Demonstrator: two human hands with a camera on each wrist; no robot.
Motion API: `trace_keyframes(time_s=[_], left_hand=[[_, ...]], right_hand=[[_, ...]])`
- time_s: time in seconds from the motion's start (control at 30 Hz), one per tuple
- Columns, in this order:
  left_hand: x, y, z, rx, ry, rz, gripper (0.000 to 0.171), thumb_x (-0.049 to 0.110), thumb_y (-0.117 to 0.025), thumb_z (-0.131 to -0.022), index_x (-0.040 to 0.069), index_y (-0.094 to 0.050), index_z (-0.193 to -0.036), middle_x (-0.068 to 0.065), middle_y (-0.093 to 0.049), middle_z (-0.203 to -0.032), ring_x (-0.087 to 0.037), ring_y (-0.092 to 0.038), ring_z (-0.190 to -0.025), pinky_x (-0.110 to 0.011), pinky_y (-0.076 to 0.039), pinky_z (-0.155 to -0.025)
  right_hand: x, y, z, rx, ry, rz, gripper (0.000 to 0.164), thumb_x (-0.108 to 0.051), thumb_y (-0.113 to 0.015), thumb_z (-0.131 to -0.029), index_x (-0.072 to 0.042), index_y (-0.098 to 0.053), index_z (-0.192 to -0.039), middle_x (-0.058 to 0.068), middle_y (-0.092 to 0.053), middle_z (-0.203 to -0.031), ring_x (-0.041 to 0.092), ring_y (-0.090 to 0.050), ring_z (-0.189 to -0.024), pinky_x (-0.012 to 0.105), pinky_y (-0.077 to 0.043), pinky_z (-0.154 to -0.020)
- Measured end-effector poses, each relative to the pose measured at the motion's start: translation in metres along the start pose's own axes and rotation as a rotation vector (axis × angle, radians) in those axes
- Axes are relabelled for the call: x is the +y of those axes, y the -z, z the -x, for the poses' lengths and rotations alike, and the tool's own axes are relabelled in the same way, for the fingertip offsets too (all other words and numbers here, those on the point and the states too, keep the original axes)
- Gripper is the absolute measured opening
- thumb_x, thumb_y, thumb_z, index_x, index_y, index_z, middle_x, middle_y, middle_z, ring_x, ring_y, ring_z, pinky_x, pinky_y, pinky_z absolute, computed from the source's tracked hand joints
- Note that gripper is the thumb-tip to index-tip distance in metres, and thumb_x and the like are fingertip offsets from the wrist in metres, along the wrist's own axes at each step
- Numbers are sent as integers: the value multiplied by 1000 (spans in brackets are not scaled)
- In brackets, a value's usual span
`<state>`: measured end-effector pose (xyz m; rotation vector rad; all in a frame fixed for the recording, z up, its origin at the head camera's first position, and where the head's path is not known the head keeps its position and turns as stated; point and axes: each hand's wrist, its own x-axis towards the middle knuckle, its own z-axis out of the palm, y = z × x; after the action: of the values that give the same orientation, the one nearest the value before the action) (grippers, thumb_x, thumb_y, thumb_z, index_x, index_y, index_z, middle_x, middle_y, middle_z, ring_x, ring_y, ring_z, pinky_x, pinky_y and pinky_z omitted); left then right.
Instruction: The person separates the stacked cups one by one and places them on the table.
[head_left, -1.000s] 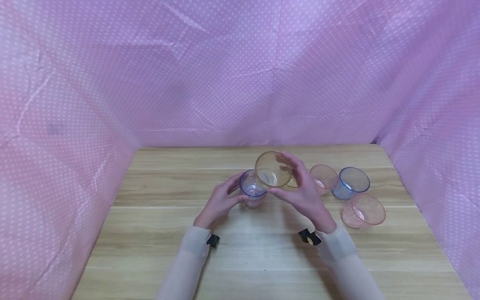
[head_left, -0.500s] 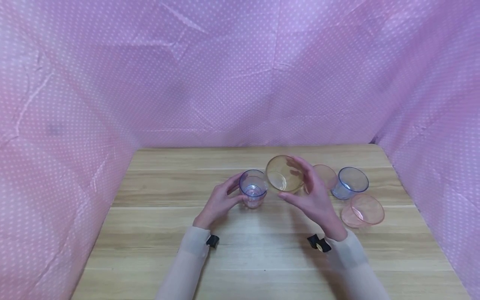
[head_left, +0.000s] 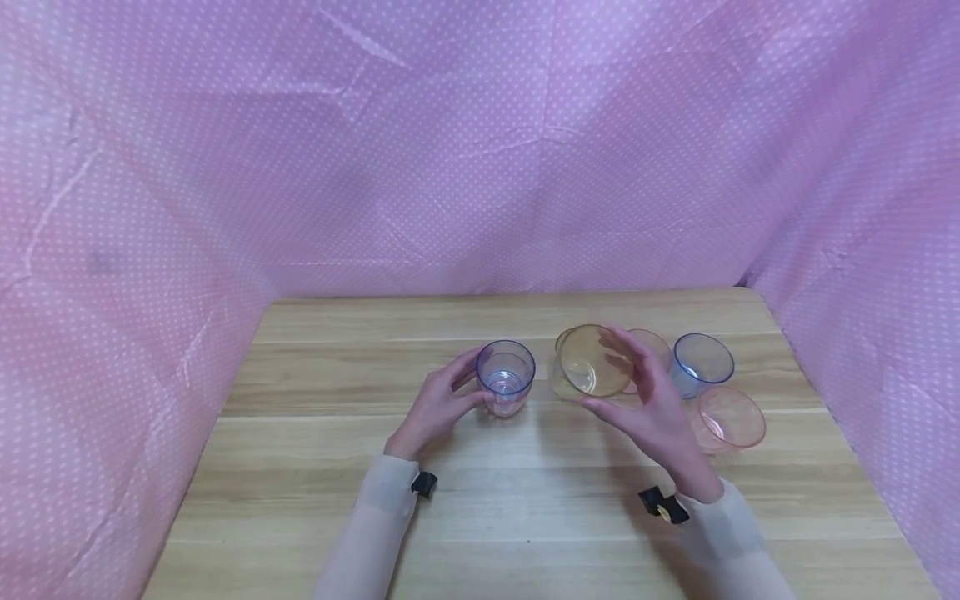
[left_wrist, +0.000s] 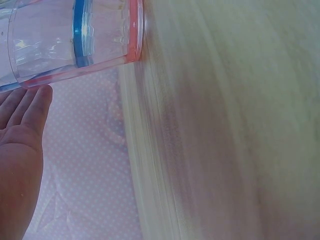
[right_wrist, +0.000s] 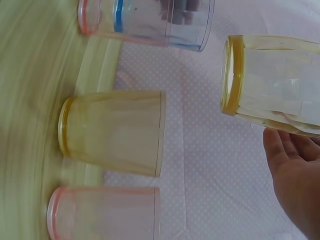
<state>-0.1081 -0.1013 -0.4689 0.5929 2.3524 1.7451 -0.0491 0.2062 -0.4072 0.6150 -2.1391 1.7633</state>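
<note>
In the head view my left hand (head_left: 442,404) grips a stack of two clear plastic cups. A blue cup (head_left: 506,354) sits inside a pink cup (head_left: 506,407), whose base stands on the table in the left wrist view. My right hand (head_left: 660,417) holds a clear yellow cup (head_left: 596,362) between thumb and fingers, raised off the table. Partly hidden behind it is a second yellow cup (right_wrist: 115,132), upright on the table in the right wrist view. The held yellow cup (right_wrist: 280,82) is higher than that one and apart from it.
To the right, a pink cup (head_left: 651,343), a blue cup (head_left: 703,358) and another pink cup (head_left: 733,417) stand close together on the wooden table (head_left: 480,517). Pink dotted cloth (head_left: 420,167) surrounds the table at the back and sides.
My right hand has moved right and slightly nearer with the yellow cup, away from the stacked cups. The left hand keeps its grip in the same place.
</note>
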Motion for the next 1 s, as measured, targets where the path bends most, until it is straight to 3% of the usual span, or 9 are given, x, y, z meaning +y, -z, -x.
trace_keyframes(time_s=[0.4, 0.63, 0.87, 1.0], left_hand=[[0, -1, 2, 5, 1, -16, 77, 11, -85, -85, 10, -49, -153, -11, -54, -153, -30, -55, -137, -33, -45, -115], [0, -1, 2, 1, 1, -30, 77, 12, -84, -86, 9, -49, -154, -10, -53, -153, -29, -55, -137, -30, -45, -114], [2, -1, 2, -5, 2, -9, 75, 10, -83, -86, 9, -49, -153, -8, -53, -153, -29, -54, -138, -30, -45, -114], [4, 0, 2, -2, 10, -10, 76, 9, -84, -86, 9, -49, -153, -8, -53, -153, -29, -54, -138, -30, -45, -114]], right_hand=[[8, 22, 18, 39, -32, -25, 98, 33, -78, -64, 10, -39, -151, 28, -44, -153, 29, -47, -141, 28, -43, -116], [10, 32, 33, 40, -94, 81, 97, 28, -80, -68, 5, -39, -153, 25, -50, -149, 19, -52, -138, 22, -43, -114], [12, 38, 48, 70, -150, 97, 99, 29, -79, -68, 8, -34, -154, 20, -52, -150, 9, -51, -136, 16, -42, -113], [16, 41, 55, 70, -176, 113, 103, 28, -80, -68, 6, -32, -156, 26, -49, -150, 6, -50, -137, 15, -43, -112]])
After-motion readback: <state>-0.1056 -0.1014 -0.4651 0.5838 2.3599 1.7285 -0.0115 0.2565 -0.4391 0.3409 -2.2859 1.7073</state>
